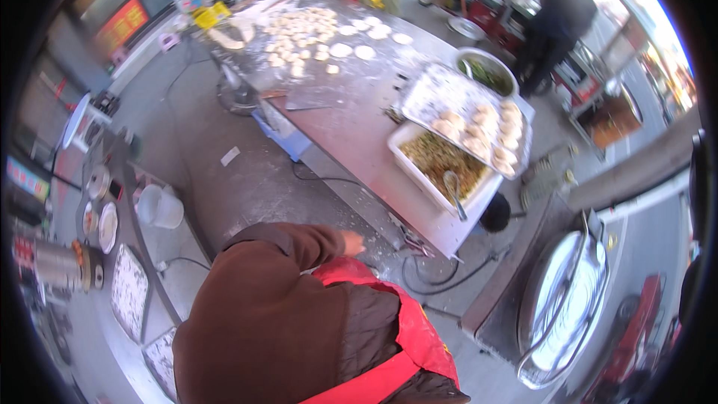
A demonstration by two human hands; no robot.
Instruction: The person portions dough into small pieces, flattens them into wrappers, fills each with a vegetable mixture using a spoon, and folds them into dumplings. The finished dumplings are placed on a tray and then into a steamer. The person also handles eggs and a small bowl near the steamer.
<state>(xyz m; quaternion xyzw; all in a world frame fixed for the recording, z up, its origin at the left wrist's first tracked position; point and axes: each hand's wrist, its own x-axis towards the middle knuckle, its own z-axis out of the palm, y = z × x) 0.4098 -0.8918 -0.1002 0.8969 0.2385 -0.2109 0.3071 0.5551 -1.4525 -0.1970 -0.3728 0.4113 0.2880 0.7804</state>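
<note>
My left hand (353,242) is held in front of the red apron (429,336), at the end of a brown sleeve. It is small and blurred, so whether its fingers are closed or hold anything cannot be made out. My right hand is out of view. Before me stands a floured metal table (359,134). Near its right end, a white tub (401,148) holds chopped filling (437,157) with a metal spoon (451,182) in it. A tray (432,92) of shaped buns (482,129) overlaps the tub's far edge. Small dough pieces (303,31) and flattened dough rounds (364,53) lie farther off.
Behind the tray is a bowl of greens (488,76). To the right stands a large round pan (566,297) with a metal frame. A side counter (160,286) with trays runs along the left. Cables (432,292) cross the floor. Other people (561,22) stand beyond the table.
</note>
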